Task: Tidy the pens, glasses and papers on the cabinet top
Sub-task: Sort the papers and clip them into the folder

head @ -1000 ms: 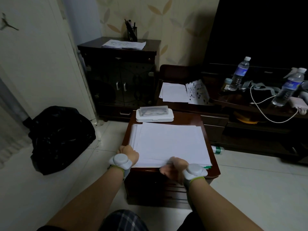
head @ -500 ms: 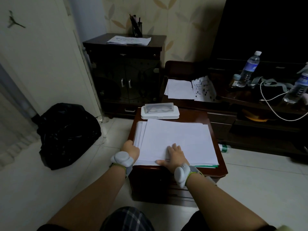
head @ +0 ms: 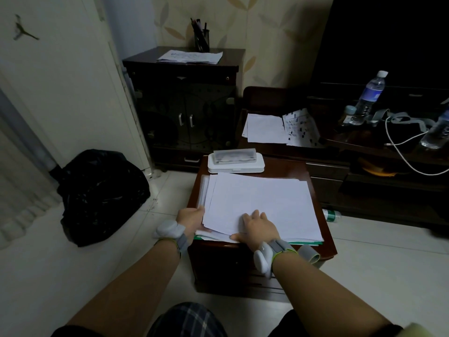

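1. Since a moment ago, right hand [head: 261, 228] stays flat, fingers straight, pressing the paper stack [head: 262, 205]; its top sheets now sit slightly askew.
2. Left hand [head: 192, 218] holds the stack's near-left corner in a curled grip.
3. Stack lies on the small tabletop [head: 286, 166], before a white case [head: 235, 162].
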A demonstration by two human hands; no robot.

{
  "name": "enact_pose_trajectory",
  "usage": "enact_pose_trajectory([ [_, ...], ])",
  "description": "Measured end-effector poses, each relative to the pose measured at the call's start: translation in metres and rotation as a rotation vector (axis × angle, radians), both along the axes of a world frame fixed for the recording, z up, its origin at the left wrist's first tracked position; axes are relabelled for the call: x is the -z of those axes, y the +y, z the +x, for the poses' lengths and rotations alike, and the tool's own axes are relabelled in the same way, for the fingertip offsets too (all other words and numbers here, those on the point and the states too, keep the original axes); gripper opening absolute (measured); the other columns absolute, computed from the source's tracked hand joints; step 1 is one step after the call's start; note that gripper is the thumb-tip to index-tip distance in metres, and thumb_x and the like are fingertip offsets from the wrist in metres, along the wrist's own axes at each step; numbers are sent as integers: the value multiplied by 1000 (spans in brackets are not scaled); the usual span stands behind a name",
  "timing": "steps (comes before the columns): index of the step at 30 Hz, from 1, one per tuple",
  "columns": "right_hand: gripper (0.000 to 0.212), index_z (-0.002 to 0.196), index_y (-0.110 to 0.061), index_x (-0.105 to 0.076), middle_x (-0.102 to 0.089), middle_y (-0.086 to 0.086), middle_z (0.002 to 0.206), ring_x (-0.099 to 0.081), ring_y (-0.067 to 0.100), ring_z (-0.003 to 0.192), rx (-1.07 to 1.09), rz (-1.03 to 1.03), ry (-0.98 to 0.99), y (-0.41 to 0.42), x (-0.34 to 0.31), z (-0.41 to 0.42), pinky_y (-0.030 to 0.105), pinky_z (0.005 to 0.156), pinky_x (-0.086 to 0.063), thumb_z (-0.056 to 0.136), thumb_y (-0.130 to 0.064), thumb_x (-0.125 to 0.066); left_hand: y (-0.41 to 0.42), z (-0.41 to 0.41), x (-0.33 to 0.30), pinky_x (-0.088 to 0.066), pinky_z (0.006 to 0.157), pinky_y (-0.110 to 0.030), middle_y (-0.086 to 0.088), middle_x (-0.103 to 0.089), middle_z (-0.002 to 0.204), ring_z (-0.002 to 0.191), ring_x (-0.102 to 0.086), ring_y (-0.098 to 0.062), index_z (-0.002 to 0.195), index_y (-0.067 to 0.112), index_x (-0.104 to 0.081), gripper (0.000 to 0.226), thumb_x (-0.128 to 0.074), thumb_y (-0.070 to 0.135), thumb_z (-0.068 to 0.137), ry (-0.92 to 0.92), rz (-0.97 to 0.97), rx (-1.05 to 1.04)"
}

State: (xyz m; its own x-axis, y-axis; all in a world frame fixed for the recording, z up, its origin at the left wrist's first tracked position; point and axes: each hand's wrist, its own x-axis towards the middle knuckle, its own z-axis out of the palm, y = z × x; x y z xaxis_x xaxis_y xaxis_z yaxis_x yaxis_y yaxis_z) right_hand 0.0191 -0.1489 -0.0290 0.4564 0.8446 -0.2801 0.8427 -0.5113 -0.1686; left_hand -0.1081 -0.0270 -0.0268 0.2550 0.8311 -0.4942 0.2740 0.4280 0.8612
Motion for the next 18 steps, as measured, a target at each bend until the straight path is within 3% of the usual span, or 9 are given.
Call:
enact_pose_trajectory([
  [3,66,125,-6,-42,-40,19,129,-37,38,122,-39,-10,-52,-1,-2,0,42,93,-41,86,-58,-50,-3,2,2,-55,42,-30,-15,-58,86,67,-60,-32,78,-3,-58,27,-50,16,95,-43,-36,22],
  [5,67,127,-5,-41,-41,20,130,-36,36,124,-82,13,-91,-2,2,0,40,96,-39,87,-58,-48,-5,3,-1,-58,54,-33,-14,-61,91,74,-60,-31,86,-4,-59,26,-46,15,97,-71,-44,45],
  [7,67,128,-4,-41,-41,17,132,-35,32,126,-141,62,-133,-2,8,1,37,103,-34,87,-57,-47,-7,2,-3,-58,60,-34,-11,-62,87,73,-59,-26,83,0,-61,24,-47,13,97,-76,-42,64],
  [9,67,130,-3,-40,-40,14,133,-35,29,127,-174,112,-167,-2,12,0,35,103,-34,89,-55,-46,-7,1,-5,-58,55,-31,-11,-63,80,70,-60,-27,80,0,-63,19,-51,9,93,-85,-52,69],
  [13,60,131,1,-35,-46,21,125,-43,34,118,-222,106,-227,-3,11,-5,41,89,-43,95,-47,-40,2,0,1,-47,70,-31,-9,-58,77,75,-54,-22,77,8,-60,13,-57,20,75,-58,-39,99],
  [16,38,119,5,-47,-54,26,107,-56,40,101,-275,142,-288,-2,16,-5,40,70,-50,95,-25,-44,-10,-1,-17,-54,58,-28,-14,-69,68,58,-66,-26,78,-1,-65,19,-52,10,87,-124,-115,129],
  [18,35,123,4,-42,-51,26,114,-52,36,107,-277,110,-290,-3,15,-7,38,73,-48,93,-12,-38,-15,2,-19,-58,68,-35,-16,-71,71,60,-69,-24,85,-5,-66,17,-54,7,89,-134,-120,147],
])
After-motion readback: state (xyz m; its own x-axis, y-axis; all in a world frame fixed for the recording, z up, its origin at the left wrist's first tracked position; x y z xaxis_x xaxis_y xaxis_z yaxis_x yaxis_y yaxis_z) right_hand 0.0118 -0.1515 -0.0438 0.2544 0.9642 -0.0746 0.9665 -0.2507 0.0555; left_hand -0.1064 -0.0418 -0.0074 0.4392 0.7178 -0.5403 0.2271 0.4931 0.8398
